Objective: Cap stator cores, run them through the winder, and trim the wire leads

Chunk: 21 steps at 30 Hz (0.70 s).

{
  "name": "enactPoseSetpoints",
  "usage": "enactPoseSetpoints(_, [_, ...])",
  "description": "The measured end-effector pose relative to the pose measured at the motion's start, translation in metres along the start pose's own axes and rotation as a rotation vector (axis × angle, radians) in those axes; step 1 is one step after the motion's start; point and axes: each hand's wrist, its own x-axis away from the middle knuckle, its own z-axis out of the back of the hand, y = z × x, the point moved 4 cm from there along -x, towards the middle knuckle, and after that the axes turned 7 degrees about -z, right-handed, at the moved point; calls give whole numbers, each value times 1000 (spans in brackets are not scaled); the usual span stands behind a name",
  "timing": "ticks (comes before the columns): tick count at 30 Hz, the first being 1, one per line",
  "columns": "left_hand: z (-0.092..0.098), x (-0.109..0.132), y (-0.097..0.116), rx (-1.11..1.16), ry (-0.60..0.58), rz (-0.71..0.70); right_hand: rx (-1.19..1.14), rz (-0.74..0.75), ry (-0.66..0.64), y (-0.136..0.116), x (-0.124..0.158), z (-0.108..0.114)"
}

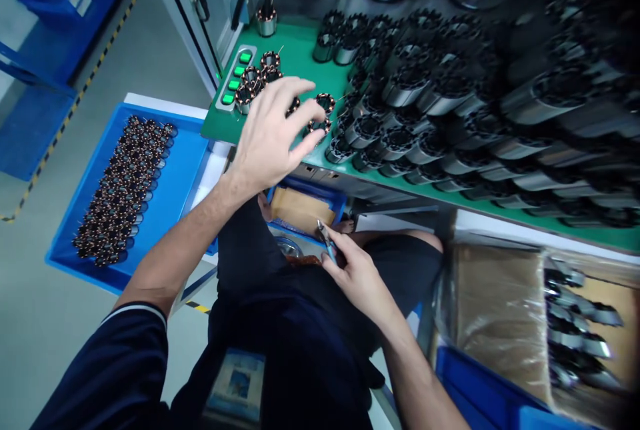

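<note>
My left hand [274, 130] reaches over the green table top, fingers spread and curved, with nothing visibly gripped. Just beyond its fingertips stands a copper-wound stator [326, 103], with another partly hidden under the fingers. Several more wound stators [251, 77] with thin wire ends cluster behind the hand, partly covered by it. Low over my lap, my right hand [357, 273] is closed around small blue-handled pliers [327, 243], their tips pointing up and away from me.
Rows of unwound metal cores [395, 137] fill the green table [295, 40] to the right. A blue tray [175, 183] of wound stators stands left. Green buttons [240, 71] line a small panel. Below right, a plastic-lined box [495, 310] contains metal parts.
</note>
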Motion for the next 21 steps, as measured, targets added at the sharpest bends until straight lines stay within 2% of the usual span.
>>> enactPoseSetpoints(2, [-10,-1,9,25,-72,-29,5,-2,-1,1,1,0])
enactPoseSetpoints(4, [-18,-1,7,20,-77,-24,10,2,-3,2,1,-1])
enactPoseSetpoints(6, [-16,0,6,32,-27,-14,7,4,-2,2,1,-2])
enactPoseSetpoints(8, [-4,3,16,81,55,31,-13,3,15,2,1,-1])
enactPoseSetpoints(10, [16,7,39,169,108,117,-55,16,73,-4,4,3])
enactPoseSetpoints(12, [34,13,73,272,117,162,-97,47,165,-15,10,11])
enactPoseSetpoints(14, [47,18,106,356,120,134,-124,88,235,-31,17,19])
enactPoseSetpoints(16, [54,24,130,410,172,58,-138,115,257,-46,23,27])
enactPoseSetpoints(18, [54,30,142,421,191,48,-144,122,254,-57,26,32])
enactPoseSetpoints(21, [48,38,145,395,143,106,-149,116,240,-62,27,36])
